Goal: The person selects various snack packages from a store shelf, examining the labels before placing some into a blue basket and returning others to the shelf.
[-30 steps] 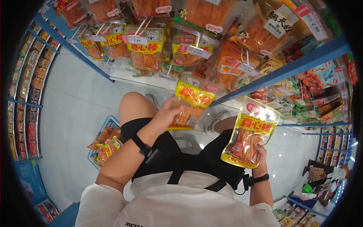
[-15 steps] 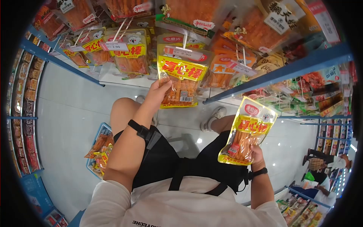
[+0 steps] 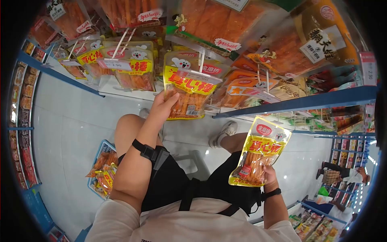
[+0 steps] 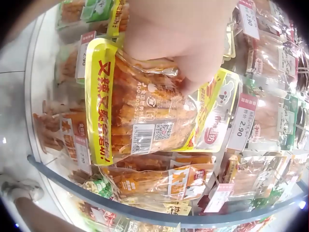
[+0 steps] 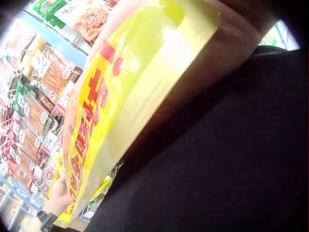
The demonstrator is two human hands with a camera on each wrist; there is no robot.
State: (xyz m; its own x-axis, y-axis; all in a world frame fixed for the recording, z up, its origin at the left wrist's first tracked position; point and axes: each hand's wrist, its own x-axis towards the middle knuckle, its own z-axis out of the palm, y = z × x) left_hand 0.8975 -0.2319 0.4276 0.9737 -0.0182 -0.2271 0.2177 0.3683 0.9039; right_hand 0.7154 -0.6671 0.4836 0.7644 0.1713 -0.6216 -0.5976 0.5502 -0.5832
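Observation:
At the hanging rack, my left hand (image 3: 163, 107) pinches the lower left side of a yellow-and-clear snack packet (image 3: 189, 88) of orange-brown strips, thumb on its front. A price tag on a hook overlaps the packet's upper part. In the left wrist view, the barcode side of this packet (image 4: 140, 111) faces the camera, with the hand partly covering it. Over my right thigh, my right hand (image 3: 269, 176) grips a matching snack packet (image 3: 260, 153) by its lower right edge. The same packet (image 5: 111, 101) fills much of the right wrist view, hiding most of the fingers.
More matching packets (image 3: 135, 68) hang to the left on hooks with price tags. Large packets (image 3: 221, 24) hang above. A blue rail (image 3: 290, 101) crosses at the right. On the floor at left stands a blue basket (image 3: 96, 159) holding several packets. Other people are at far right.
My left hand has carried its packet from above my lap up and forward to the hooks, where a price tag now overlaps it. The right hand keeps its packet over the thigh.

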